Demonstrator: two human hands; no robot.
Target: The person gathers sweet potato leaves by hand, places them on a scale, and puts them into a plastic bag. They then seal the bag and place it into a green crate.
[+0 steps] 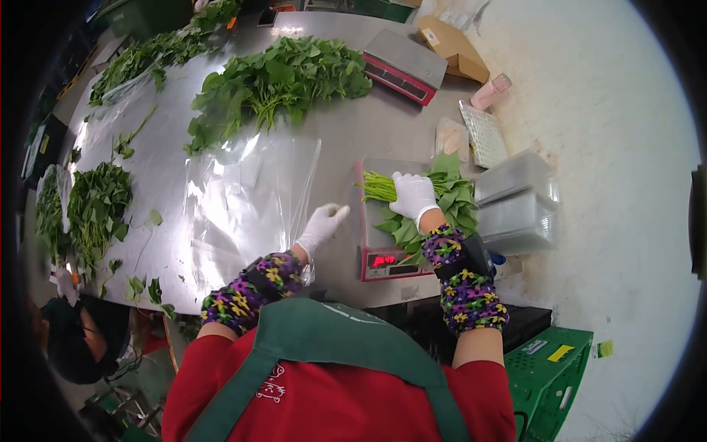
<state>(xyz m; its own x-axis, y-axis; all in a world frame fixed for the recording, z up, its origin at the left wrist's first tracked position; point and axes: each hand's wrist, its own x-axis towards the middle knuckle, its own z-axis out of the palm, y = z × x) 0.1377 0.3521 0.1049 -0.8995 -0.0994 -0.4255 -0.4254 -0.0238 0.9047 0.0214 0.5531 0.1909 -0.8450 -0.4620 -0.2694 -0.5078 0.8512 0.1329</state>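
With our white-gloved right hand point(416, 196) we are holding a bunch of bright green leafy stems point(458, 197), the grip sitting closed around the stalks. The bunch is lying on a flat red-and-silver digital scale point(373, 227) near the near right corner of the grey metal tabletop point(335, 272), its stems pointing toward the left edge. We are probably holding it around the stalks so that they are lying together and not sliding off. The scale's glowing red display point(384, 260) is facing the near edge, presumably for easy reading. Our white-gloved left hand point(321, 226) is occupying the gap between the scale and some clear, glossy plastic sheeting point(236, 199), its grip slack and visibly empty; we are unable to tell whether it is touching the plastic. Toward the far edge, a large heap of leafy greens point(283, 74) is lying beyond the sheeting, seemingly within reach.
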